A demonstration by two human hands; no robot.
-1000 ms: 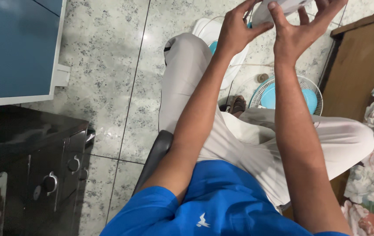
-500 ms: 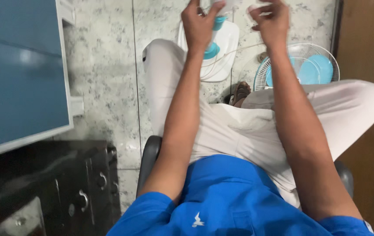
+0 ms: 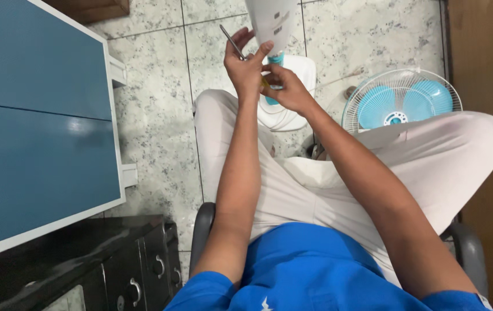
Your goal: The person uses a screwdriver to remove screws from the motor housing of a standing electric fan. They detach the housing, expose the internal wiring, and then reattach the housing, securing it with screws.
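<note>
I sit on a chair with both arms stretched out over my knees. My left hand (image 3: 246,66) is raised, its thumb and fingers pressed on the lower end of a white tapered plastic part (image 3: 272,23) with a teal collar (image 3: 276,60). The part's top runs out of view. A screwdriver's thin metal shaft (image 3: 231,40) sticks up to the left past my left hand's fingers. My right hand (image 3: 288,87) is closed just beside the left, around what looks like the screwdriver's yellow handle (image 3: 265,84). The two hands touch.
A white fan base (image 3: 295,112) lies on the speckled tile floor beyond my knees. A fan head with blue blades in a white wire guard (image 3: 399,103) is at the right. A blue cabinet (image 3: 33,132) and a black drawer unit (image 3: 114,265) stand at the left, a wooden panel (image 3: 485,57) at the right.
The camera has tilted and my hands have come lower in view and closer together. The white part and the screwdriver shaft now show clearly between them.
</note>
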